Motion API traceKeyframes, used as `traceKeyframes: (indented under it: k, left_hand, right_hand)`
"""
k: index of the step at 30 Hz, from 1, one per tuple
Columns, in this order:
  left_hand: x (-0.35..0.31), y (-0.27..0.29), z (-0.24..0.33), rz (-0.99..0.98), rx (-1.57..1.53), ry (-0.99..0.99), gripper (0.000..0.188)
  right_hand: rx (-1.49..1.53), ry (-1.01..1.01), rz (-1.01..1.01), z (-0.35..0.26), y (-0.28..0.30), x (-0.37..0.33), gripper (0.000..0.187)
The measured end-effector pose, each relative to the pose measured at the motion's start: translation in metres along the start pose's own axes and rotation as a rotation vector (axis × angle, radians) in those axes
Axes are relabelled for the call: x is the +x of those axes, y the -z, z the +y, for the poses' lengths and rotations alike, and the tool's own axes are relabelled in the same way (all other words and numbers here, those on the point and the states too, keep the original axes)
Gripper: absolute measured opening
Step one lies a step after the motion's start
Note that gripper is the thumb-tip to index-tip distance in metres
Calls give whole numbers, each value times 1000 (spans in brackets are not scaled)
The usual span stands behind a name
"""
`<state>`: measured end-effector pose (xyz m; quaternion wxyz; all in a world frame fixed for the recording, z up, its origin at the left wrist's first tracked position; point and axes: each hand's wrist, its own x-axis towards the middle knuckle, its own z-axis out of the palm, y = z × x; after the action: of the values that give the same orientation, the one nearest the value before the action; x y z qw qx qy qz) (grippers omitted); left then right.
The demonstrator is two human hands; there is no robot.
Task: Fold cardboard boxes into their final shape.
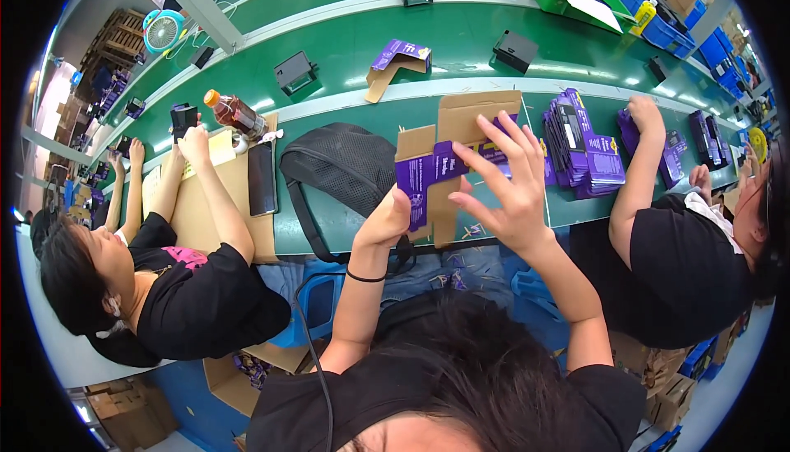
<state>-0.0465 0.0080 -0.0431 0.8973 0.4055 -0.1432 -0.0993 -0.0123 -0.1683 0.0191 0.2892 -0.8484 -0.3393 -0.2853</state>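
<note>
My left hand (388,217) grips the lower left edge of a partly folded purple cardboard box (426,170), held up in front of me at the table's near edge. The box's plain brown inner flaps stand out at its top and left. Over its right part, my right hand (514,184) has its fingers spread, the fingertips at or close to the cardboard; whether they touch it I cannot tell. Just to the right lies a stack of flat purple box blanks (580,151). A black mesh backpack (341,168) rests on the table left of the box.
On the green conveyor (329,44) are a folded purple box (399,65), a black tray-like part (295,72) and a black case (516,50). Co-workers sit at both sides, with a hand (646,114) near on the right. A drink bottle (234,114) stands at left.
</note>
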Motion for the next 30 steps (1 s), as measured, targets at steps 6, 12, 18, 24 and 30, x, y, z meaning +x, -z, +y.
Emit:
traceKeyframes:
  k: [6, 12, 18, 24, 30]
  left_hand:
    - [7, -10, -7, 142, 369, -212, 77]
    - [4, -23, -12, 319, 528, -289, 75]
    - [10, -40, -14, 464, 547, -461, 72]
    - [11, -36, -15, 367, 699, -616, 63]
    - [2, -15, -13, 222, 865, -377, 56]
  right_hand:
    - [361, -27, 57, 5, -4, -14, 48]
    - [663, -223, 181, -3, -7, -24, 56]
    - [734, -447, 151, -8, -9, -36, 63]
    - [516, -196, 83, 12, -5, -37, 67]
    - [470, -204, -254, 21, 19, -38, 57]
